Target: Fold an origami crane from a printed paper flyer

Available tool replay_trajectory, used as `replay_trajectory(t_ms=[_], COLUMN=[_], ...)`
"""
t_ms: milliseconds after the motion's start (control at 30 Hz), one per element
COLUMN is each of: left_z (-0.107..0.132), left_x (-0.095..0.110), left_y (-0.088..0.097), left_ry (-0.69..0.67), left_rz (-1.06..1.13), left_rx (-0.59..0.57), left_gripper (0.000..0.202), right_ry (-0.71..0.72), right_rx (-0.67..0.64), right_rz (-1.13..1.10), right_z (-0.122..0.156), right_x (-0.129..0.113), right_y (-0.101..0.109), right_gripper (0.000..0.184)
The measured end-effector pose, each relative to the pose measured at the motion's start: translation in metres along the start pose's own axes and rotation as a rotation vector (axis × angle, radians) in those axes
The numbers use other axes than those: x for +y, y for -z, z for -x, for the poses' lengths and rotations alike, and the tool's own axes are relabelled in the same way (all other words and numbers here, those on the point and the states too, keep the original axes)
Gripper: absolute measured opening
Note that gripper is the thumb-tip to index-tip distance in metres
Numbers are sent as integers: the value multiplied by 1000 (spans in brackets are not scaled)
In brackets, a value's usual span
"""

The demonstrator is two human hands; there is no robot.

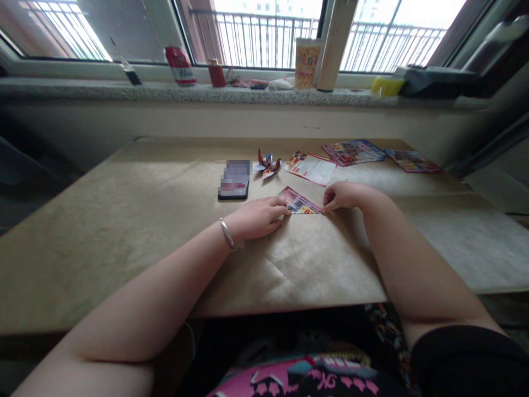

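Note:
A small triangular piece of folded printed paper (pixel 301 200) lies on the table in front of me, its straight folded edge facing me. My left hand (pixel 260 216) rests palm down at its left end, the bent fingers pressing that corner to the table. At the opposite end, my right hand (pixel 345 196) pinches the right corner between thumb and fingertips. Just beyond the paper stands a small folded paper figure (pixel 268 164) with pointed tips. To its left a dark phone (pixel 233 181) lies face up with its screen blurred out.
Printed sheets (pixel 312 167) lie behind my right hand. More colourful flyers (pixel 353 151) and another flyer (pixel 413 160) sit at the table's far right. On the stone windowsill (pixel 152 95) stand a can (pixel 179 65), a red bottle (pixel 216 73) and a patterned cup (pixel 307 63).

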State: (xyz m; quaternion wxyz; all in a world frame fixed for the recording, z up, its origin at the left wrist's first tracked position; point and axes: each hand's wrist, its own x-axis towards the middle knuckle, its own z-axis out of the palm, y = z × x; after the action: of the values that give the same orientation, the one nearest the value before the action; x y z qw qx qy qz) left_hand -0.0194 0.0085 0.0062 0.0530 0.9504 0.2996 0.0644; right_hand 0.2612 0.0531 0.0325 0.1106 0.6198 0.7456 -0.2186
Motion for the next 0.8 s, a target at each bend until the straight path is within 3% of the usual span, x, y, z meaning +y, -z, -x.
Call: replay_trajectory(t_ms=[467, 633, 800], left_z=[2, 1, -5], left_x=[0, 1, 1], left_y=[2, -4, -10], left_ry=[-21, -31, 6], left_rz=[-2, -49, -94], left_rx=[5, 77, 68], left_gripper=[35, 38, 47], right_ry=[104, 138, 298], right_rx=[2, 347, 527], right_rz=[-112, -208, -170], right_z=[2, 10, 8], right_x=[14, -10, -47], right_y=[-1, -16, -40], right_gripper=[19, 12, 16])
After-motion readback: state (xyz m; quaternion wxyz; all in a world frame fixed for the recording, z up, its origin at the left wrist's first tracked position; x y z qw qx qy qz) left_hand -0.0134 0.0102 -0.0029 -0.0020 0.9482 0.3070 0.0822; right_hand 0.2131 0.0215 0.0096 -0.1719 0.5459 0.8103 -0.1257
